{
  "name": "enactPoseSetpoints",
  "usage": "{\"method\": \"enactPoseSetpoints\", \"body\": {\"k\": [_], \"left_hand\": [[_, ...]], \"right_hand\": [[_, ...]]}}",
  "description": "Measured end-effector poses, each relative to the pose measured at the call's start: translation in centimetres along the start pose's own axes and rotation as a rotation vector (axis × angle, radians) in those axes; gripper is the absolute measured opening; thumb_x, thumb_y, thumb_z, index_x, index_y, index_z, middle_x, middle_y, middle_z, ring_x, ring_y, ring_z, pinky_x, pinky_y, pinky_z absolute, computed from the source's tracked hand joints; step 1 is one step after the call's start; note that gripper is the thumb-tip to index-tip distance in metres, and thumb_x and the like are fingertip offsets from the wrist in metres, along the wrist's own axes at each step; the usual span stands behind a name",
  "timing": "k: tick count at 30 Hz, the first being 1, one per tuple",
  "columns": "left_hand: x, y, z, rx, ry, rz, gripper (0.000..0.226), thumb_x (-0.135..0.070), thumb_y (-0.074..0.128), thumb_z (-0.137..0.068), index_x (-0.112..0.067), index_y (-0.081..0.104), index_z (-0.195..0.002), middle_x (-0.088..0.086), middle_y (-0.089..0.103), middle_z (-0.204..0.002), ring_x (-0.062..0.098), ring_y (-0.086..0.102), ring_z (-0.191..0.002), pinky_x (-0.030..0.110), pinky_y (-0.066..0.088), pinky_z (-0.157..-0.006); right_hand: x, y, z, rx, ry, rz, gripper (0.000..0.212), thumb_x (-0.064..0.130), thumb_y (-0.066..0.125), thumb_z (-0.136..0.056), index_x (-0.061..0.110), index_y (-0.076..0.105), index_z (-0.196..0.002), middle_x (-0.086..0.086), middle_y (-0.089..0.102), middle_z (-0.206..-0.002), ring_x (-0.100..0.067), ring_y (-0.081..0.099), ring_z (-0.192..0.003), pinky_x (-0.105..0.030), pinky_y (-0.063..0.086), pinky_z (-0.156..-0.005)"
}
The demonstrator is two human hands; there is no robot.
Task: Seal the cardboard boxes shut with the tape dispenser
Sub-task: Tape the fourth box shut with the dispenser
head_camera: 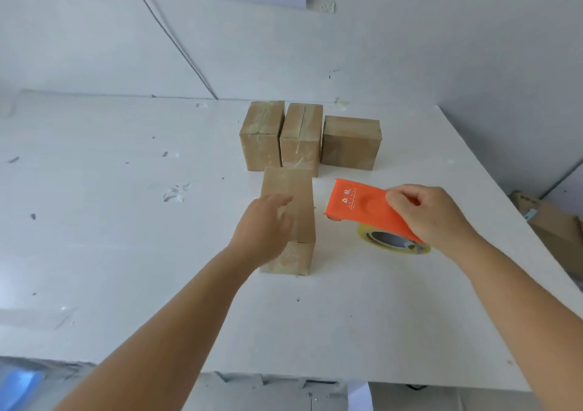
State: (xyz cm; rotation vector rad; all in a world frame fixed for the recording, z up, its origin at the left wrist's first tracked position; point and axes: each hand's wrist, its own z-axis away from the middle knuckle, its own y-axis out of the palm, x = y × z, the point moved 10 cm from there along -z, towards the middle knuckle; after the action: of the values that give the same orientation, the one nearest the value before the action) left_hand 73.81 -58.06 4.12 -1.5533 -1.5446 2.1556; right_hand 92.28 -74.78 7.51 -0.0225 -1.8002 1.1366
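A: Quick pass. What sits around the near box [288,204]?

B: White table [126,221] under it. Behind it, a row of three more boxes: far-left box [262,136], middle box [301,137], both upright and touching side by side, and far-right box [350,142], lower and wider, just beside the middle one. The near box's far end almost meets the middle box.

A: Count?

B: Four cardboard boxes, one tape dispenser [366,211], two hands. Scraps of clear tape stuck on the table left of the near box.

A: Dispenser where?

B: Right of the near box, close but apart from it. Orange body, with the yellowish tape roll [391,241] under it.

A: Hands?

B: Right hand [432,215] grips the dispenser's rear end, fingers curled over it. Left hand [266,230] is over the near box's top, fingers loosely extended, holding nothing; it covers the box's near-left corner. Contact, can't tell.

A: Anything else?

B: Brown cardboard [555,221] on the floor, well right of the near box, past the table edge. White wall [284,47] behind the row.
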Motion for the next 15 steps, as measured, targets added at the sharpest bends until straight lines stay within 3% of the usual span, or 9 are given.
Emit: {"method": "enactPoseSetpoints", "body": {"k": [3, 5, 7, 10, 15], "left_hand": [[-0.5, 0.5, 0.8, 0.045, -0.14, 0.441, 0.031, -0.026, 0.047, -0.096, -0.024, 0.053, -0.126, -0.002, 0.062, -0.112, 0.016, 0.061, -0.101, 0.04, 0.048, -0.098], [-0.4, 0.9, 1.2, 0.106, -0.225, 0.592, 0.037, -0.031, 0.048, -0.096, -0.016, 0.049, -0.13, 0.006, 0.064, -0.115, 0.018, 0.065, -0.099, 0.037, 0.052, -0.092], [-0.5, 1.6, 1.9, 0.226, -0.262, 0.674, 0.038, -0.036, 0.047, -0.098, -0.009, 0.057, -0.122, 0.012, 0.066, -0.115, 0.02, 0.068, -0.097, 0.03, 0.054, -0.084], [-0.8, 1.8, 3.1, 0.346, -0.291, 0.751, 0.034, -0.038, 0.05, -0.096, -0.011, 0.068, -0.105, 0.008, 0.074, -0.101, 0.016, 0.07, -0.087, 0.03, 0.054, -0.084], [0.7, 0.8, 3.4, 0.314, -0.367, 0.879, 0.023, -0.029, 0.057, -0.094, -0.009, 0.068, -0.099, 0.007, 0.075, -0.089, 0.014, 0.071, -0.077, 0.027, 0.056, -0.076]], "right_hand": [[1.9, -0.4, 0.8, 0.067, -0.062, -0.043, 0.021, 0.035, 0.055, -0.093, 0.028, 0.07, -0.08, 0.012, 0.068, -0.075, -0.005, 0.062, -0.068, -0.016, 0.044, -0.056], [2.8, 0.0, 1.3, 0.119, -0.085, -0.057, 0.021, 0.038, 0.055, -0.093, 0.034, 0.069, -0.078, 0.02, 0.065, -0.064, 0.003, 0.059, -0.056, -0.009, 0.041, -0.044], [3.7, 0.2, 1.6, 0.147, -0.111, -0.071, 0.021, 0.038, 0.055, -0.093, 0.035, 0.068, -0.077, 0.027, 0.062, -0.061, 0.007, 0.058, -0.053, -0.008, 0.04, -0.042], [5.0, 0.7, 1.9, 0.163, -0.143, -0.05, 0.022, 0.037, 0.055, -0.094, 0.032, 0.069, -0.077, 0.026, 0.062, -0.06, 0.006, 0.057, -0.054, -0.011, 0.04, -0.048], [6.5, 1.8, 2.0, 0.19, -0.155, -0.029, 0.023, 0.042, 0.055, -0.092, 0.029, 0.071, -0.081, 0.012, 0.063, -0.064, -0.009, 0.058, -0.054, -0.013, 0.041, -0.037]]}}
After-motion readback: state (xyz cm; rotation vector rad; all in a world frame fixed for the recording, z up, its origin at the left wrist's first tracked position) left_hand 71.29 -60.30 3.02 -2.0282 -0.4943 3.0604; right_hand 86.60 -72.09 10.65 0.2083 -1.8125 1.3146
